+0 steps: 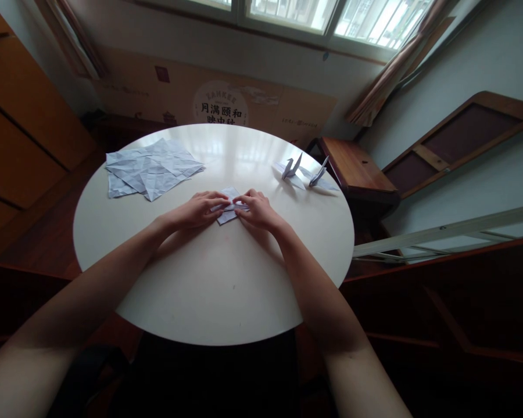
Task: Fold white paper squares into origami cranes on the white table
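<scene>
A small folded piece of paper (227,217) lies on the white round table (200,290), between my two hands. My left hand (198,209) grips its left side, fingers bent over the paper. On the other side, my right hand (258,209) pinches the right part of the same paper, thumb below and fingers above. The fingertips of both hands nearly meet at the paper's middle, hiding some of its folds. Two folded paper cranes, a nearer-left crane (291,169) and a right crane (320,175), stand on the table to the right.
Several creased paper sheets (154,165) lie overlapping at the table's back left. A wooden stool (353,162) stands beyond the right edge. Behind the table is a large printed cardboard panel (287,107) under the window. An orange wooden cabinet (26,116) is at left.
</scene>
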A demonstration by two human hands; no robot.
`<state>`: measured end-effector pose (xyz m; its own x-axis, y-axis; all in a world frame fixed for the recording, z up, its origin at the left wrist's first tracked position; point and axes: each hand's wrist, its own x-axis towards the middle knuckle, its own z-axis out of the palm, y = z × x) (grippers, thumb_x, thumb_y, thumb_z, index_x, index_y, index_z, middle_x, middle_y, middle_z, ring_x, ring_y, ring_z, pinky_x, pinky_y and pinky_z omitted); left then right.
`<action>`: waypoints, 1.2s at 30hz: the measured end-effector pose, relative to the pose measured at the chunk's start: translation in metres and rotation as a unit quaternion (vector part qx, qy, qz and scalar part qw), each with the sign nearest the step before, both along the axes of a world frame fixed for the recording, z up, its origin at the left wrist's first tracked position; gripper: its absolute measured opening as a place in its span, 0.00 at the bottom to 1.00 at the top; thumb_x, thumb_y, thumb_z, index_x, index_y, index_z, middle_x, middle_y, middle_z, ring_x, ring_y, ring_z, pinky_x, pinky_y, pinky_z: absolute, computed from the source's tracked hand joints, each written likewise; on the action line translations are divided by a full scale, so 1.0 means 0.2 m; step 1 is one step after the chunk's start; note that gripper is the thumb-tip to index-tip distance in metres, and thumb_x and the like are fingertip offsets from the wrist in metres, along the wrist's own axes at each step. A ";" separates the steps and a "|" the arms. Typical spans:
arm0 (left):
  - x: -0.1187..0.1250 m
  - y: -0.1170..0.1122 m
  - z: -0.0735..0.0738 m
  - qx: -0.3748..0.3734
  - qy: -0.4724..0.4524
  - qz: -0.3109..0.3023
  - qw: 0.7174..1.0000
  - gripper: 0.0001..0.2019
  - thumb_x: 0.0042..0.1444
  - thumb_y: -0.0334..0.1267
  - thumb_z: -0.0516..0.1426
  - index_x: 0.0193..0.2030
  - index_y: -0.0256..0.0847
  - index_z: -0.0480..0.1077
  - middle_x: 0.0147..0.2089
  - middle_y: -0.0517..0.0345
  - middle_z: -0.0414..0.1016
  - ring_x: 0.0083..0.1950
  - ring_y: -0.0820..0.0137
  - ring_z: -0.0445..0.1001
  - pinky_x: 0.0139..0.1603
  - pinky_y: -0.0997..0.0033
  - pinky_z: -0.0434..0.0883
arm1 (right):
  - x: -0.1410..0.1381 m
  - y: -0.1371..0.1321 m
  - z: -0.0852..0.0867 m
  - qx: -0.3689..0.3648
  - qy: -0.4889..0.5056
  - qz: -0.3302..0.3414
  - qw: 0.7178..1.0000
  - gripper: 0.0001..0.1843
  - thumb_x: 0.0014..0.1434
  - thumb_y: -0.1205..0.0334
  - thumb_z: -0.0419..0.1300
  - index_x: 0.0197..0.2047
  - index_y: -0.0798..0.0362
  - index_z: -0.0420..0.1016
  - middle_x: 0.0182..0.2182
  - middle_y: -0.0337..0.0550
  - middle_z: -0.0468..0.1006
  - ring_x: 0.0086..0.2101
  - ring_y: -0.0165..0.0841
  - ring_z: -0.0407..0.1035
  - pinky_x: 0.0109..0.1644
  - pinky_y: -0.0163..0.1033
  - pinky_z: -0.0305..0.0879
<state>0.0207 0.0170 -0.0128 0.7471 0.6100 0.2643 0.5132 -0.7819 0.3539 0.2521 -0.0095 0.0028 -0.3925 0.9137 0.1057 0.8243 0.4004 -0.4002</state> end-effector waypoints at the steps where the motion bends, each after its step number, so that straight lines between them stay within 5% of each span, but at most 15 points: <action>1: 0.00 0.00 0.00 0.000 0.000 0.000 1.000 0.20 0.68 0.48 0.48 0.61 0.46 0.70 0.61 0.51 0.70 0.61 0.58 0.68 0.63 0.56 0.61 | 0.00 0.00 0.00 0.001 0.000 -0.001 1.000 0.18 0.62 0.55 0.59 0.55 0.45 0.76 0.47 0.47 0.70 0.49 0.43 0.63 0.58 0.49 0.56; 36: 0.00 0.00 0.01 -0.013 0.008 0.006 1.000 0.20 0.67 0.47 0.48 0.61 0.48 0.69 0.62 0.52 0.69 0.61 0.59 0.67 0.64 0.56 0.60 | 0.01 0.00 -0.01 0.002 -0.004 -0.001 1.000 0.18 0.63 0.53 0.59 0.55 0.45 0.75 0.48 0.47 0.70 0.49 0.43 0.63 0.57 0.48 0.57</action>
<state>0.0216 0.0161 -0.0107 0.7442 0.6245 0.2370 0.5275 -0.7671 0.3651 0.2532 -0.0085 0.0012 -0.3924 0.9136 0.1064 0.8280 0.4013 -0.3915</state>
